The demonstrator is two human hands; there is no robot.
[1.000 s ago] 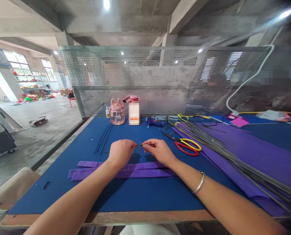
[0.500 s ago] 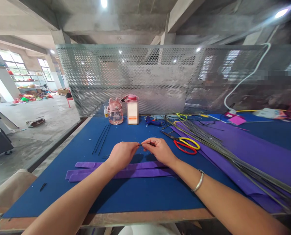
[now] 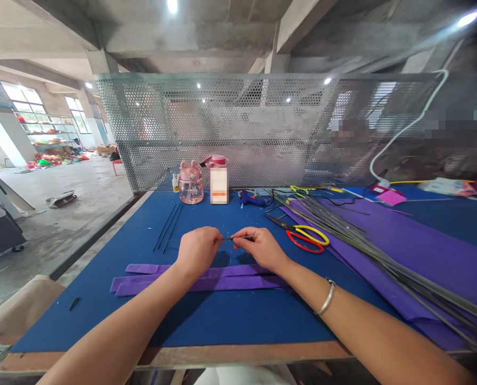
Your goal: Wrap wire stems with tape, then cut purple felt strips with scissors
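Note:
My left hand (image 3: 200,251) and my right hand (image 3: 260,247) face each other above the middle of the blue table mat (image 3: 222,326). Both are closed in a pinch on a thin dark wire (image 3: 227,238), whose short stretch shows between the fingertips. The rest of the wire is mostly hidden by my fingers. Beneath my wrists lie several purple fabric strips (image 3: 146,284). To the left, three dark wires (image 3: 168,227) rest side by side on the mat. Scissors (image 3: 307,238) with one red and one yellow handle lie right of my right hand.
A bundle of long grey-green wires (image 3: 367,246) lies over purple cloth (image 3: 402,235) on the right. Along the back are a pink bottle (image 3: 191,184), a pink-lidded container (image 3: 218,184) and a blue glue gun (image 3: 253,199). A perforated metal screen (image 3: 238,123) stands behind them.
My hands have drawn slightly apart, the left shifting a little leftward, and more of the wire shows between the fingertips. The view has shifted slightly.

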